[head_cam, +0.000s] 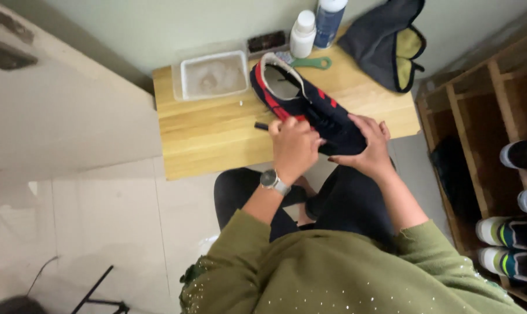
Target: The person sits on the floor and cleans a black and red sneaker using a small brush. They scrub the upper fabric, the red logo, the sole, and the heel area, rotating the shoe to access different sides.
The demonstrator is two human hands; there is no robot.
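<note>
A shoe [310, 107] is set on the table [217, 139], right of a tub [212, 75]; two bottles [303, 34] are stood behind it.

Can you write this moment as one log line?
left hand: shut on dark tool | right hand: steadying navy-red shoe | on: wooden table

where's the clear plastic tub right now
In the head view, the clear plastic tub sits at the far left end of the wooden bench, against the wall, just left of the dark blue and red shoe.
</note>
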